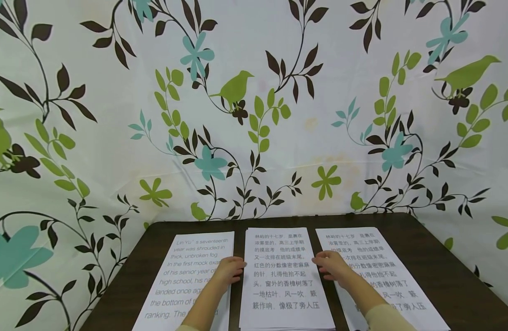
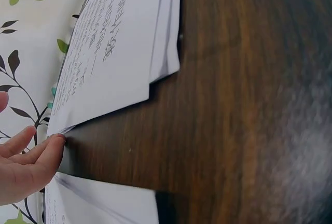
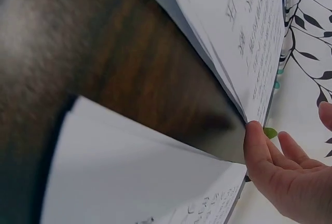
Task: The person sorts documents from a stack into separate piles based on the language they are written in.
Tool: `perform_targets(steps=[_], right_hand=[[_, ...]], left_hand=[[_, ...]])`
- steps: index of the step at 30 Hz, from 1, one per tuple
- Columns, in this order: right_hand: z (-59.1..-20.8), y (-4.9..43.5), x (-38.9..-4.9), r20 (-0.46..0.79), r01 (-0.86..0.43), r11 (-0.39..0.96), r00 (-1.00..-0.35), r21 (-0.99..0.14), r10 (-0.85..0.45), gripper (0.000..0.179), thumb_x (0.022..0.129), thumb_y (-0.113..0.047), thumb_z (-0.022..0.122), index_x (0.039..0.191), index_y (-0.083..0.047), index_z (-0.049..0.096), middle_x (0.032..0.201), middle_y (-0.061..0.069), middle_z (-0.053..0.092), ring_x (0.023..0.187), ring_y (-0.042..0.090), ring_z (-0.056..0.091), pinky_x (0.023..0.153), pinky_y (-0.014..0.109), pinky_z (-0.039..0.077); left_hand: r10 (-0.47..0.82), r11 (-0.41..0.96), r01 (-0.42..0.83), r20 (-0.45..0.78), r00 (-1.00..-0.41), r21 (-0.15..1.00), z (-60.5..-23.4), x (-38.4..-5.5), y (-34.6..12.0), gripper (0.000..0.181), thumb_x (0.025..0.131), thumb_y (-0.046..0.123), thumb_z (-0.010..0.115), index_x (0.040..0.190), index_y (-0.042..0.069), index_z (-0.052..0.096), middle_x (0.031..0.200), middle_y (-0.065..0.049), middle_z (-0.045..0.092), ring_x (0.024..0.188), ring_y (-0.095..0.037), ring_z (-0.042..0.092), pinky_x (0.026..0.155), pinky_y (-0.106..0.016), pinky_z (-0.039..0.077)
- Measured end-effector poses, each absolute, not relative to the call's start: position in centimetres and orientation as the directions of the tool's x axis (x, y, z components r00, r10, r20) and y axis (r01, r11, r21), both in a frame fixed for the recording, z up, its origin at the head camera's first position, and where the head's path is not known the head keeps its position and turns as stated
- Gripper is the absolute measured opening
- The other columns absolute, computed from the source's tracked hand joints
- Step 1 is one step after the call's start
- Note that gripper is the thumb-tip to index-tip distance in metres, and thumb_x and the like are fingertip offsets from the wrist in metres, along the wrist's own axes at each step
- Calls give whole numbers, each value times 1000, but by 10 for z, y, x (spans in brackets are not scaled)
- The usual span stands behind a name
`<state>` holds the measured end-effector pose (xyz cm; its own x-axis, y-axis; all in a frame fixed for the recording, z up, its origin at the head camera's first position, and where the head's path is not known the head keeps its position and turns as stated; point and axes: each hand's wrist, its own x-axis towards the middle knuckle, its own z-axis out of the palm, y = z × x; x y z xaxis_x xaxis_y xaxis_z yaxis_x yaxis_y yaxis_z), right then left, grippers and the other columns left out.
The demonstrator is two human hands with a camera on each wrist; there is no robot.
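A middle stack of white sheets printed with Chinese text lies on the dark wooden table. My left hand is at its left edge, fingertips right at the paper's side, the fingers loosely extended. Mirroring it, my right hand has its fingertips at the right edge, thumb apart from the fingers. In the left wrist view the stack shows slightly uneven lower sheets beside the left fingertips. The right wrist view has the right fingertips against the stack's side.
Left of the middle stack lies a stack with English text, partly under the left forearm. On the right, another Chinese-text stack sits partly behind the right forearm. A patterned cloth hangs behind the table.
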<state>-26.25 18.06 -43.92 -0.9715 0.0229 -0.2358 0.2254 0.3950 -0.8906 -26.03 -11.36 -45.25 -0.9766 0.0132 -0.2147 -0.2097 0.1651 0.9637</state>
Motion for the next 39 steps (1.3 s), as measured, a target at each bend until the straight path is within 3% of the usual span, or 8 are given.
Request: perform_targets(steps=[19,33,39], right_hand=[[-440,176,-255,-226,213,388,-974,-897,13,47,81,-22,57,111,12,45,99,18,53,86,31,52,67,40,47],[-427,166,-248,-183,176,414,-983,-893,24,46,81,-21,54,113,12,45,104,21,52,90,35,51,71,43,44],[-429,165,-250,-183,188,405,-982,-895,51,43,82,-20,52,112,10,47,101,19,54,91,35,50,73,47,40]], left_hand=[[2,168,-211,-214,-977,963,-454,-259,-108,41,81,11,54,112,-13,45,101,-20,54,93,-36,51,75,-42,44],[-33,245,-191,-188,-982,951,-444,-256,-104,38,79,12,54,110,-11,49,102,-20,54,93,-36,50,78,-47,39],[-71,166,-149,-139,-988,975,-445,-255,-101,37,80,5,51,111,-15,44,101,-25,52,93,-38,51,75,-43,44]])
